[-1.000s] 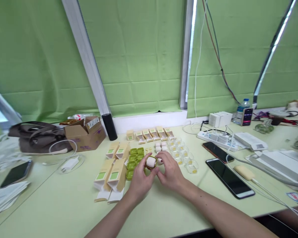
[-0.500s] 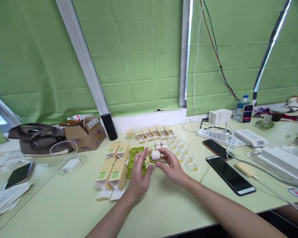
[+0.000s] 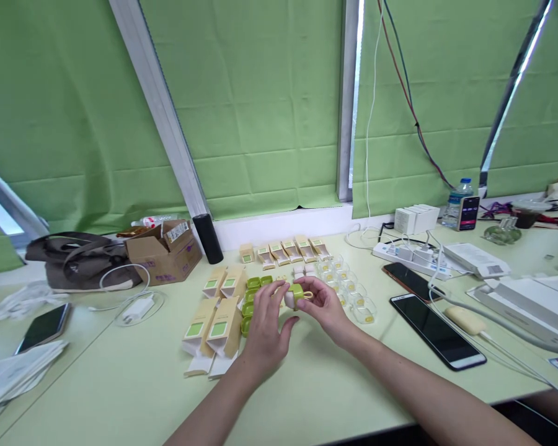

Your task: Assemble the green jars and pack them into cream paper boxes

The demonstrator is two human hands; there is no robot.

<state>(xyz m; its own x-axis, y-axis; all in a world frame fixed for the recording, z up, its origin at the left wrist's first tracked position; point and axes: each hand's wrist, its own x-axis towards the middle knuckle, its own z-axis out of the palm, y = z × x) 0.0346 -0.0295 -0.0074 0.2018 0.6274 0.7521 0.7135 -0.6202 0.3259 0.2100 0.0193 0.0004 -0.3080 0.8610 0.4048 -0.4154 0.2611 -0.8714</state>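
My right hand (image 3: 326,310) pinches a small green case (image 3: 298,291) with a white rounded insert (image 3: 289,300) showing at its left and a cream loop (image 3: 309,295) at its right. Around the case's left side curve the fingers of my left hand (image 3: 268,319); its thumb stands apart from the case, and whether the fingertips touch is hard to tell. Left of the hands lie several green trays (image 3: 253,282), partly hidden by my left hand. Behind the case are small white pieces (image 3: 299,271). Clear plastic cups (image 3: 363,311) with yellow spots stand in rows to the right.
Open cream cartons (image 3: 224,325) stand at left, with a row of smaller cartons (image 3: 291,249) behind. A black phone (image 3: 434,331), a power strip (image 3: 411,260) and cables lie at right. A cardboard box (image 3: 165,251), black cylinder (image 3: 208,238) and bag (image 3: 86,263) are at back left.
The green case has turned in my right hand, so the white insert now faces left and the cream loop shows at right. The view has shifted slightly.
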